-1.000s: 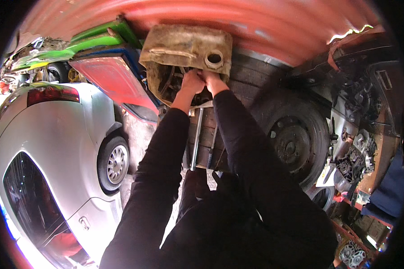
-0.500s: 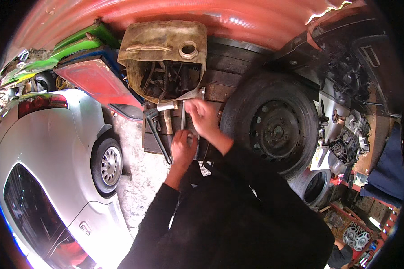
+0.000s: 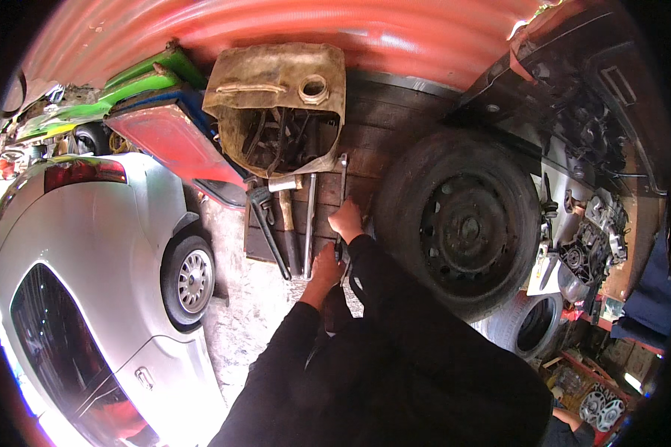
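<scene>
- Already laid out in a row on the dark wooden platform [image 3: 365,141] are several long hand tools: a long steel bar with a socket-like end [image 3: 309,223], a wooden-handled hammer with a pale metal head [image 3: 285,201], a dark pipe wrench with a curved jaw [image 3: 265,223] and a slimmer steel wrench [image 3: 341,186] lying closest to the wheel.
- Judging by that row, the tools seem mostly set down in order; what remains looks like the handling of whatever sits at their near ends.
- The left hand [image 3: 325,264] rests at the lower end of the steel bar, fingers curled; whether it actually clamps the bar I cannot tell.
- The right hand [image 3: 347,220] lies just beside it, fingers bent downward by the slim wrench, apparently touching something thin and dark; its grip is also unclear.
- Behind the tools stands a grimy tan plastic canister cut open on one side [image 3: 279,104], with more dark tools stuffed inside.
- To the right leans a worn black tyre on a black steel rim [image 3: 462,223], touching the platform's edge.
- Further out, a silver car [image 3: 89,253] sits on the left, a corrugated red wall [image 3: 350,30] behind, and engine parts [image 3: 593,246] lie cluttered on the right.
</scene>
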`<act>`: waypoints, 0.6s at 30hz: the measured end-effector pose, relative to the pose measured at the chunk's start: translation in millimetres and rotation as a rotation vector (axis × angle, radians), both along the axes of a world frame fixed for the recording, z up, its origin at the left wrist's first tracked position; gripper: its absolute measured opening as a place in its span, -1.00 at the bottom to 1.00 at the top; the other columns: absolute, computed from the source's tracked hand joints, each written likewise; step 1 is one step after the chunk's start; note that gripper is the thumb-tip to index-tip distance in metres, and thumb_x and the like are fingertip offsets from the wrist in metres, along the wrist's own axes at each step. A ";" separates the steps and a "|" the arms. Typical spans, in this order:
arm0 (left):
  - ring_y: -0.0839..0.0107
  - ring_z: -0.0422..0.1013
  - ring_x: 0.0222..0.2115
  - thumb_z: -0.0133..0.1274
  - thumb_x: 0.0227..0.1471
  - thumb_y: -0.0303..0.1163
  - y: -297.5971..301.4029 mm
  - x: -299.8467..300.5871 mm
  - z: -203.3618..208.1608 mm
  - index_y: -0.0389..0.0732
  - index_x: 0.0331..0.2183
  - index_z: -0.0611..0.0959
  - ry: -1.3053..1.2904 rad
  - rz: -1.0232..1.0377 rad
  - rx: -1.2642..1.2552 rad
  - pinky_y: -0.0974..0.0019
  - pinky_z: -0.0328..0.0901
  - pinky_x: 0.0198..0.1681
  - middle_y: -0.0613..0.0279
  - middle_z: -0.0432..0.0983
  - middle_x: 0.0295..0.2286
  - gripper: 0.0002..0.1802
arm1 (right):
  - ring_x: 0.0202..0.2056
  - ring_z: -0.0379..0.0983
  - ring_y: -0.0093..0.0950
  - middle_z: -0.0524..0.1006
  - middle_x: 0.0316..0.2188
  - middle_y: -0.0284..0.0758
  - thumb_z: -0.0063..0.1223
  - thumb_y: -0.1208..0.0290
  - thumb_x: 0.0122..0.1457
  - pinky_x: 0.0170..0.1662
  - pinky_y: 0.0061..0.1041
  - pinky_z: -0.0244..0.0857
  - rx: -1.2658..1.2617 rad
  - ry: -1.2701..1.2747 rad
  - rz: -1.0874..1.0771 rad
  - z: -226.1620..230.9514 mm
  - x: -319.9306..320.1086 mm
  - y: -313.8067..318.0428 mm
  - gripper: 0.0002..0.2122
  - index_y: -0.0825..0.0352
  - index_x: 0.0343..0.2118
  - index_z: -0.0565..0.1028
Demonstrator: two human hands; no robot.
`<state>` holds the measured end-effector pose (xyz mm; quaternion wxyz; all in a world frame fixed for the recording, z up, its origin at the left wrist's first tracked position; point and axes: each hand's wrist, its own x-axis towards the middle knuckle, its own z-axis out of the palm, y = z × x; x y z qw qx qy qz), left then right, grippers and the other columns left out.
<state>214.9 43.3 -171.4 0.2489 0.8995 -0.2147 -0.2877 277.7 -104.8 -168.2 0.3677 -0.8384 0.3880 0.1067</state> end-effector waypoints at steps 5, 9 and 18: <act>0.07 0.52 -0.02 0.27 0.05 -0.52 57.0 -2.1 47.0 -0.31 0.11 0.47 0.428 0.110 -0.320 0.12 0.45 -0.02 -0.07 0.48 0.05 -0.42 | -0.21 0.65 -0.25 0.59 -0.33 -0.15 0.19 0.37 0.26 -0.22 -0.28 0.53 0.404 -0.424 -0.125 32.4 -50.1 11.8 -0.68 0.42 -0.03 0.39; 0.42 0.41 0.01 0.13 0.22 -0.62 123.0 -10.4 70.6 -0.26 0.28 0.37 0.737 0.072 -0.620 0.29 0.40 0.02 0.25 0.48 0.01 -0.37 | -0.20 0.64 -0.44 0.57 -0.23 -0.27 -0.02 0.39 0.43 -0.19 -0.48 0.53 0.916 -0.647 -0.081 134.5 -94.1 19.1 -0.71 0.38 0.12 0.36; 0.44 0.47 -0.09 0.20 0.05 -0.47 131.4 22.4 170.6 -0.34 0.11 0.54 0.913 0.151 -0.954 0.35 0.29 0.04 0.22 0.60 -0.11 -0.44 | -0.05 0.63 -0.31 0.60 -0.12 -0.15 0.02 0.59 0.37 0.01 -0.38 0.53 0.967 -1.087 0.247 268.7 -104.8 26.8 -0.77 0.51 0.03 0.39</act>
